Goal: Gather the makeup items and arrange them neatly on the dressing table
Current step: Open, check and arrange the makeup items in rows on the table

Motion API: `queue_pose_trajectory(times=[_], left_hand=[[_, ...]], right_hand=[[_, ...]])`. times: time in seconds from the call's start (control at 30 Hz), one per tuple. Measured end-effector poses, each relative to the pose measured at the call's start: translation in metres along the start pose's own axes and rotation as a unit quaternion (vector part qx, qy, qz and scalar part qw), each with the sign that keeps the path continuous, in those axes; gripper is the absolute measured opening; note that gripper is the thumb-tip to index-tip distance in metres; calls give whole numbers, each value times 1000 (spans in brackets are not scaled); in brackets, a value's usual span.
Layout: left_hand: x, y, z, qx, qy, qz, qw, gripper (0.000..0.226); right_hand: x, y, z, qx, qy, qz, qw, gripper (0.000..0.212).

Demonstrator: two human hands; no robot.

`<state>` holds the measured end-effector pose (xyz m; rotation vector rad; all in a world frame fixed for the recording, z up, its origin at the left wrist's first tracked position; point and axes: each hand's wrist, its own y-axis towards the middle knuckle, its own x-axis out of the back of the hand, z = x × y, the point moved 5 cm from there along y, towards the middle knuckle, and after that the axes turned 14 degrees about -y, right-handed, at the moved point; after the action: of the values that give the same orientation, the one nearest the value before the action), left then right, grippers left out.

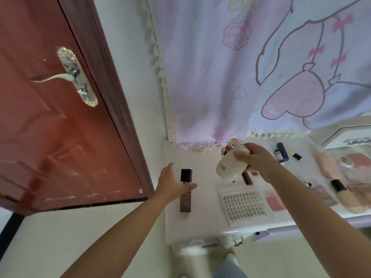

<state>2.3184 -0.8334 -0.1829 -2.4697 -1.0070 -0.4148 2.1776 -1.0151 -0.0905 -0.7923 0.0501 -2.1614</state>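
R hand (259,159) grips tilted white cup (230,167) w/ pens above white desk (200,221); L hand (172,187) spread flat over dark-capped rectangular bottle (186,195). Lash tray (243,205), tubes alongside.

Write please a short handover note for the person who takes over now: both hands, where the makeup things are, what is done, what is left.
Right hand: grips the white cup of pencils and brushes, tilted, lifted above the dressing table.
Left hand: open, reaching over the dark-capped brown bottle lying near the table's left edge; not gripping it.
On the table: lash tray, pink card, dark blue tube, foundation bottle, more items scattered at right.
Done: little visibly arranged.
Left: set the cup down upright, gather the loose items, line them up.
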Motion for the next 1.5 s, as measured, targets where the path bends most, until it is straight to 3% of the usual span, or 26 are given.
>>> queue_pose_trajectory(times=[0.1,0.2,0.33,0.47,0.57,0.7,0.83,0.93,1.13,1.37,1.5], left_hand=[[-26,-1,42,105,39,29,993,98],[-50,3,51,122,117,0,986,90],[-61,15,49,152,134,-38,978,76],[-62,24,54,160,153,-41,974,53],[-60,26,56,158,143,-44,976,48],[-54,21,57,125,110,-59,984,45],[-40,16,57,84,42,-101,990,42],[-31,13,56,68,-3,-126,990,38],[-12,7,54,35,-40,-186,981,39],[3,-4,62,36,-29,-199,979,38],[0,-8,67,47,-54,-186,980,28]], right_hand=[[-14,2,-23,-63,24,2,998,18],[-32,6,-50,-110,9,29,993,26],[-47,14,-75,-135,-36,56,989,19],[-60,29,-91,-146,-94,79,982,31],[-76,43,-97,-132,-175,102,970,43],[-97,63,-98,-94,-260,148,950,45],[-105,82,-91,-49,-396,152,904,46],[-108,104,-72,14,-466,117,877,46],[-129,172,-7,123,-489,15,863,48],[-158,223,10,94,-559,-18,823,43],[-146,223,0,61,-559,65,825,47]])
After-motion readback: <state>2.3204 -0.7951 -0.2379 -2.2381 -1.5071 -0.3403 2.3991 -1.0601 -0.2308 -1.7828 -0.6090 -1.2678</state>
